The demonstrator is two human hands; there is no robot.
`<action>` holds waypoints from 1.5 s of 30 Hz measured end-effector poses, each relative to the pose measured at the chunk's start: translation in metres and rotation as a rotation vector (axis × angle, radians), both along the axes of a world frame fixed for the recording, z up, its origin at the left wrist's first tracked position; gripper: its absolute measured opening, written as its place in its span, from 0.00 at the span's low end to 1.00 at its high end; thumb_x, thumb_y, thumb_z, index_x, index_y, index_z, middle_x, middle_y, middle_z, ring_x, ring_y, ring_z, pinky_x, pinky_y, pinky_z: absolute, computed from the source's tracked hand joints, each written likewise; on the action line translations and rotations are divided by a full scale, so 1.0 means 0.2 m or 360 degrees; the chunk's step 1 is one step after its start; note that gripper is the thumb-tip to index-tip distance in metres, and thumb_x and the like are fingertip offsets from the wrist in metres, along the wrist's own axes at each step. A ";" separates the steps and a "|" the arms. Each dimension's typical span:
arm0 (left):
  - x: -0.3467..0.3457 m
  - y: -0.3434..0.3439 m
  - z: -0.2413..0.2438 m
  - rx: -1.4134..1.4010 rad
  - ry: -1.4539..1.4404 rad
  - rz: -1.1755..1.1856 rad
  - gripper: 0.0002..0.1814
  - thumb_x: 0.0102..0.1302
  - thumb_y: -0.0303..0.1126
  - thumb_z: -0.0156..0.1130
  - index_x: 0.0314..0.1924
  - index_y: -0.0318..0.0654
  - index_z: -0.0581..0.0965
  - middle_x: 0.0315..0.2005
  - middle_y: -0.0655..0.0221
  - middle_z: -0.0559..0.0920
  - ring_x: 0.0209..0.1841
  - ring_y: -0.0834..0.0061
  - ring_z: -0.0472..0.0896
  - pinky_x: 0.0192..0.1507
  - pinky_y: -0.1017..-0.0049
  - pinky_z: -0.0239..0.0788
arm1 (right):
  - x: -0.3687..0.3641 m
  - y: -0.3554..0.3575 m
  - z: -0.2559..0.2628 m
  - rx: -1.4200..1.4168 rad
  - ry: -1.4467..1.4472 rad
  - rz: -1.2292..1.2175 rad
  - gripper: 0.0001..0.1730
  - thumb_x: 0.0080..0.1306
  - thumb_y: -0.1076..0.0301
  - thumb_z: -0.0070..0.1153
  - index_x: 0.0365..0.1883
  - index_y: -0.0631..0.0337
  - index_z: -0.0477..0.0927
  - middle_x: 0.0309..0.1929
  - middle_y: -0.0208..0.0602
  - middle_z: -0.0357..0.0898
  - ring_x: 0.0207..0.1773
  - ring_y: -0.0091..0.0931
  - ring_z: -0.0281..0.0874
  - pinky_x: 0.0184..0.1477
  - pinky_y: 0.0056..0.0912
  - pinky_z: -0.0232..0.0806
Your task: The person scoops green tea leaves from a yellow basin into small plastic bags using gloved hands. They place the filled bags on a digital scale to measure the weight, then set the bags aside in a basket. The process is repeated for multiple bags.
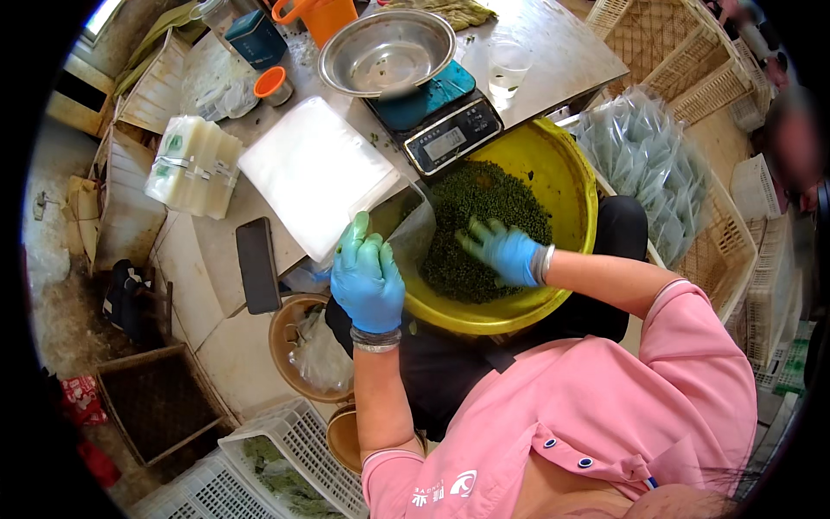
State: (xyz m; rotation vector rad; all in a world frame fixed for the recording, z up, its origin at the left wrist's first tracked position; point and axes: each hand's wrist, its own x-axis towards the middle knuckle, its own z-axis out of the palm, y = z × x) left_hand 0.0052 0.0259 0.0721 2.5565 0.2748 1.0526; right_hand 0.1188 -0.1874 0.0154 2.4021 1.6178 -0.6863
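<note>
A large yellow plastic basin (574,181) stands between my knees and the table, holding a heap of small green berry-like grains (499,185). My right hand (509,253), in a blue glove, rests on the heap with its fingers spread. My left hand (368,282), gloved in blue with green-stained fingertips, grips the edge of a clear plastic bag (415,227) whose mouth lies over the basin's left side. A stack of clear flat bags (318,175) lies on the table beside it. Behind the basin, a digital scale (447,139) carries a steel bowl (389,55).
On the metal table (557,71) are a plastic cup of clear liquid (509,68), a smartphone (258,266) and bundled packets (192,165). Filled clear bags (642,162) stand in a crate at right. A brown bin (285,340) and white crates (298,434) are at lower left. Another person is at far right.
</note>
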 end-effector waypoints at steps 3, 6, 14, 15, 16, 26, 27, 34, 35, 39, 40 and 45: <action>0.01 -0.01 0.04 0.0044 -0.0046 0.0010 0.06 0.60 0.20 0.64 0.39 0.34 0.81 0.51 0.56 0.83 0.50 0.57 0.83 0.52 0.66 0.76 | -0.18 -0.05 -0.31 0.0463 -0.0318 0.0577 0.38 0.65 0.57 0.53 0.74 0.47 0.61 0.77 0.45 0.54 0.77 0.42 0.55 0.68 0.70 0.53; 0.00 0.00 0.06 0.0091 -0.0125 -0.0014 0.07 0.61 0.19 0.63 0.40 0.32 0.80 0.52 0.54 0.83 0.52 0.56 0.82 0.54 0.66 0.76 | -0.14 0.11 -0.31 0.0557 -0.0087 0.0590 0.41 0.60 0.55 0.58 0.73 0.49 0.63 0.76 0.46 0.56 0.77 0.43 0.53 0.71 0.70 0.48; -0.01 0.03 0.04 0.0064 -0.0147 0.0022 0.07 0.63 0.20 0.62 0.42 0.31 0.81 0.53 0.51 0.82 0.53 0.53 0.81 0.55 0.64 0.75 | 0.03 0.12 -0.28 0.0704 0.0063 -0.0342 0.45 0.58 0.47 0.62 0.71 0.57 0.64 0.75 0.52 0.54 0.77 0.47 0.49 0.73 0.64 0.45; 0.00 0.03 0.04 0.0072 -0.0165 0.0020 0.07 0.63 0.20 0.62 0.42 0.31 0.81 0.53 0.51 0.82 0.53 0.53 0.81 0.56 0.64 0.75 | 0.06 0.13 -0.36 0.0743 0.0053 -0.0534 0.45 0.58 0.46 0.62 0.71 0.57 0.65 0.75 0.53 0.53 0.77 0.48 0.49 0.73 0.64 0.45; 0.01 0.02 0.06 0.0084 -0.0180 0.0021 0.07 0.63 0.20 0.62 0.42 0.31 0.81 0.52 0.51 0.82 0.53 0.53 0.81 0.56 0.64 0.74 | 0.09 0.16 -0.43 0.0784 0.0047 -0.0722 0.45 0.59 0.45 0.62 0.70 0.58 0.65 0.75 0.54 0.52 0.77 0.48 0.49 0.73 0.64 0.45; -0.03 0.00 0.27 0.0145 -0.0150 0.0001 0.09 0.64 0.19 0.61 0.45 0.30 0.81 0.54 0.49 0.81 0.55 0.51 0.81 0.57 0.63 0.73 | -0.14 0.24 -0.47 0.0911 0.0213 0.0294 0.34 0.68 0.42 0.48 0.67 0.51 0.70 0.72 0.46 0.61 0.75 0.44 0.55 0.71 0.68 0.47; -0.03 0.01 0.29 0.0125 -0.0152 0.0001 0.09 0.64 0.19 0.60 0.45 0.30 0.81 0.54 0.49 0.81 0.55 0.51 0.81 0.58 0.63 0.73 | -0.08 0.26 -0.48 0.0925 0.0187 0.0377 0.33 0.68 0.43 0.48 0.67 0.50 0.70 0.71 0.45 0.62 0.75 0.44 0.56 0.71 0.68 0.47; -0.09 0.01 0.29 0.0071 -0.0082 0.0040 0.10 0.65 0.18 0.60 0.46 0.30 0.80 0.55 0.49 0.80 0.56 0.53 0.80 0.58 0.64 0.73 | 0.24 0.44 -0.61 0.0971 -0.0159 -0.0807 0.31 0.69 0.41 0.47 0.63 0.49 0.75 0.68 0.49 0.66 0.72 0.48 0.58 0.71 0.63 0.48; -0.10 0.01 0.30 0.0058 -0.0080 0.0042 0.10 0.65 0.18 0.60 0.47 0.30 0.80 0.55 0.49 0.80 0.56 0.54 0.80 0.58 0.64 0.73 | 0.31 0.46 -0.59 0.0895 -0.0133 -0.0947 0.31 0.68 0.42 0.50 0.62 0.49 0.75 0.67 0.48 0.66 0.71 0.48 0.59 0.69 0.63 0.51; -0.10 0.02 0.29 0.0002 -0.0081 0.0059 0.11 0.66 0.17 0.59 0.48 0.30 0.79 0.57 0.49 0.79 0.57 0.55 0.80 0.59 0.65 0.73 | 0.36 0.52 -0.61 0.0904 -0.0043 -0.0910 0.28 0.66 0.46 0.54 0.59 0.51 0.78 0.63 0.48 0.69 0.65 0.47 0.65 0.64 0.59 0.59; -0.10 0.02 0.29 -0.0010 -0.0082 0.0053 0.11 0.66 0.17 0.59 0.48 0.31 0.79 0.57 0.49 0.79 0.57 0.56 0.80 0.59 0.65 0.73 | 0.33 0.52 -0.61 0.0919 0.0025 -0.0801 0.29 0.65 0.46 0.54 0.59 0.51 0.78 0.63 0.47 0.69 0.64 0.47 0.65 0.64 0.58 0.59; -0.09 0.02 0.31 -0.0035 -0.0081 0.0018 0.11 0.66 0.17 0.59 0.48 0.31 0.79 0.57 0.49 0.79 0.58 0.56 0.79 0.60 0.66 0.73 | 0.03 0.34 -0.50 0.0918 0.0260 -0.0124 0.32 0.61 0.46 0.58 0.61 0.52 0.77 0.68 0.48 0.66 0.68 0.45 0.63 0.66 0.56 0.59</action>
